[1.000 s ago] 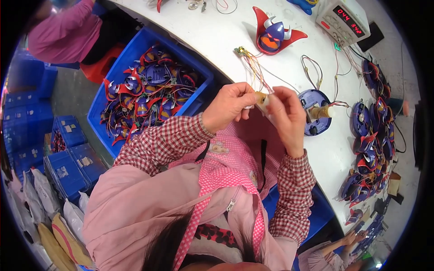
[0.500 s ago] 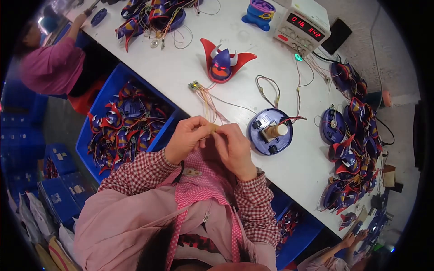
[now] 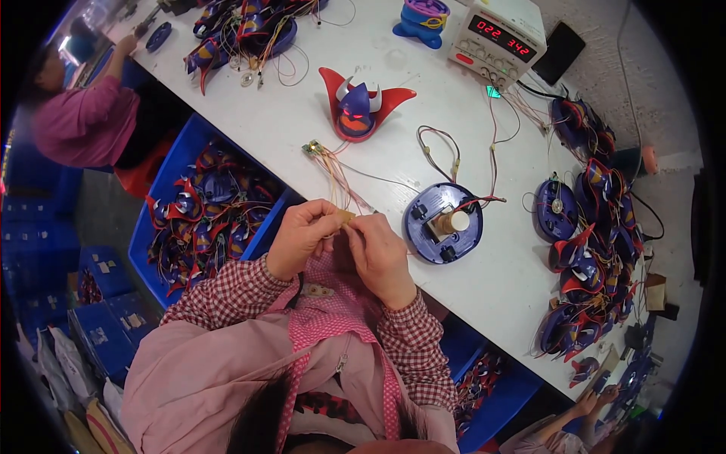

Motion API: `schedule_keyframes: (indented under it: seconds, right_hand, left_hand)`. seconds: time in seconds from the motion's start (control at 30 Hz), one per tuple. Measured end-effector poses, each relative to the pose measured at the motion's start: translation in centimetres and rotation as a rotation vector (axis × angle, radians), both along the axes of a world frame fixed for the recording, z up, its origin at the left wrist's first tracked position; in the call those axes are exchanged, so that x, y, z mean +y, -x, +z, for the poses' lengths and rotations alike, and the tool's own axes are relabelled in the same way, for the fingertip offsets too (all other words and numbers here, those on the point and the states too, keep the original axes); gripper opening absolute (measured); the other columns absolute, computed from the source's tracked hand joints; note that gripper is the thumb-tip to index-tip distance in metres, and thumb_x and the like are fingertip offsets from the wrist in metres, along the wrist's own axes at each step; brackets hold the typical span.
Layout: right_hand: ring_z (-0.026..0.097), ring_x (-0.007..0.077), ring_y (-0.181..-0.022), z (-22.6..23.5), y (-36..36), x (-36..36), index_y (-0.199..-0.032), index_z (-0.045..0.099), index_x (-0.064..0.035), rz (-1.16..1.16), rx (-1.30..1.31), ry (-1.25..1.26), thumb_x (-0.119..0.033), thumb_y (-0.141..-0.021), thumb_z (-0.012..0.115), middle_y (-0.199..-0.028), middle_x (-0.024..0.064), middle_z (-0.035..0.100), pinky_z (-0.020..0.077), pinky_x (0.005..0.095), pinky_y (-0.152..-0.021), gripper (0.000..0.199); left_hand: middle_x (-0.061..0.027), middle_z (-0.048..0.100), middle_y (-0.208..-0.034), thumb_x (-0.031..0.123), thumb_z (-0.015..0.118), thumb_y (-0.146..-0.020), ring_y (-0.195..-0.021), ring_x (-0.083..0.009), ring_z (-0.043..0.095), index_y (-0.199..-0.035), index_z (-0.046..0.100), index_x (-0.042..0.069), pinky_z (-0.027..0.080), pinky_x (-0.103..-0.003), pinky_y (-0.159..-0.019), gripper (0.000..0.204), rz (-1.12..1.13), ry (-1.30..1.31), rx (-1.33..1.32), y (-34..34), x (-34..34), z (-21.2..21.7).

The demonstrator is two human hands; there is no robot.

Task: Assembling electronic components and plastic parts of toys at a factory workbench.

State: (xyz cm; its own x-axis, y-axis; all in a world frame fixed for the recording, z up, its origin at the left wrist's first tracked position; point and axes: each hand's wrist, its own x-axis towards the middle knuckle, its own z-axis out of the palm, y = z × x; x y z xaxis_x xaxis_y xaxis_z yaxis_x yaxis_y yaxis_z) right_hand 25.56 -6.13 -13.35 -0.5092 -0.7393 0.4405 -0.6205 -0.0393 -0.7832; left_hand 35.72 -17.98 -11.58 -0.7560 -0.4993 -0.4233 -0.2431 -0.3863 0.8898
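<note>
Close together at the table's near edge, my left hand (image 3: pixel 304 236) and my right hand (image 3: pixel 380 253) pinch a small tan piece (image 3: pixel 345 216) between their fingertips. Its kind is too small to tell. Thin wires (image 3: pixel 344 189) run from a small circuit board (image 3: pixel 312 148) down toward my fingers; whether I hold them is hidden. Beyond the board stands a purple and red toy head (image 3: pixel 357 112) with grey horns, red wings and glowing red eyes. Right of my right hand lies a round purple base (image 3: pixel 443 222) with a motor-like cylinder (image 3: pixel 451 222) and wires on it.
A blue bin (image 3: pixel 162 250) full of wired toy parts stands at my left. More toy heads (image 3: pixel 594 257) line the table's right side, and others (image 3: pixel 249 30) lie at the far left. A power supply (image 3: pixel 499 38) and a blue tub (image 3: pixel 421 21) stand at the back. Two co-workers sit nearby.
The view has shifted slightly, so the table things appear a little further left. My hands keep their pinch on the tan piece. The power supply's display reading has changed.
</note>
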Motion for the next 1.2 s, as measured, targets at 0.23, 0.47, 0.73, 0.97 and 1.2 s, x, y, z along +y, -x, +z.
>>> schedule_keyframes:
  seconds: [0.23, 0.47, 0.73, 0.97, 1.2]
  right_hand:
    - [0.058, 0.0307, -0.069, 0.20, -0.15, -0.19, -0.092, 0.056, -0.0012, 0.020, -0.002, 0.015, 0.004, -0.078, 0.064, -0.080, 0.0135, 0.057, 0.0465, 0.0351, -0.057, 0.017]
    - [0.058, 0.0296, -0.068, 0.36, -0.16, -0.25, -0.092, 0.055, -0.0011, 0.012, 0.001, 0.010, 0.006, -0.078, 0.063, -0.080, 0.0133, 0.057, 0.0461, 0.0338, -0.057, 0.017]
    - [0.057, 0.0281, -0.066, 0.01, -0.05, -0.29, -0.092, 0.055, -0.0010, 0.015, 0.032, 0.006, 0.006, -0.078, 0.063, -0.079, 0.0128, 0.056, 0.0456, 0.0327, -0.056, 0.018]
    - [0.058, 0.0293, -0.069, 0.23, -0.35, -0.37, -0.092, 0.055, -0.0009, 0.005, 0.045, -0.017, 0.006, -0.078, 0.063, -0.080, 0.0132, 0.057, 0.0470, 0.0343, -0.058, 0.018]
    - [0.058, 0.0301, -0.071, -0.25, -0.46, -0.29, -0.093, 0.054, -0.0012, 0.009, 0.069, -0.014, 0.005, -0.078, 0.062, -0.081, 0.0135, 0.057, 0.0475, 0.0354, -0.059, 0.018]
  left_hand:
    - [0.0019, 0.057, -0.066, 0.015, 0.058, -0.090, -0.051, -0.0019, 0.050, -0.086, 0.062, 0.002, 0.034, -0.014, -0.043, 0.014, 0.001, 0.002, 0.002, -0.44, -0.37, -0.39]
    - [0.0015, 0.057, -0.066, 0.014, 0.058, -0.089, -0.051, -0.0020, 0.049, -0.088, 0.062, 0.000, 0.035, -0.014, -0.044, 0.014, -0.010, -0.009, 0.086, -0.19, -0.35, -0.70]
    - [0.0003, 0.057, -0.066, 0.015, 0.059, -0.088, -0.053, -0.0034, 0.049, -0.085, 0.064, -0.001, 0.037, -0.017, -0.046, 0.017, -0.008, -0.021, 0.096, -0.13, -0.34, -0.64]
    - [0.0005, 0.058, -0.065, 0.015, 0.059, -0.088, -0.052, -0.0033, 0.050, -0.084, 0.064, -0.001, 0.036, -0.017, -0.045, 0.017, -0.008, -0.025, 0.088, -0.23, -0.51, -0.38]
    - [0.0009, 0.057, -0.064, 0.015, 0.059, -0.087, -0.050, -0.0025, 0.049, -0.083, 0.063, 0.000, 0.035, -0.016, -0.042, 0.016, -0.016, -0.014, 0.095, -0.39, -0.49, -0.75]
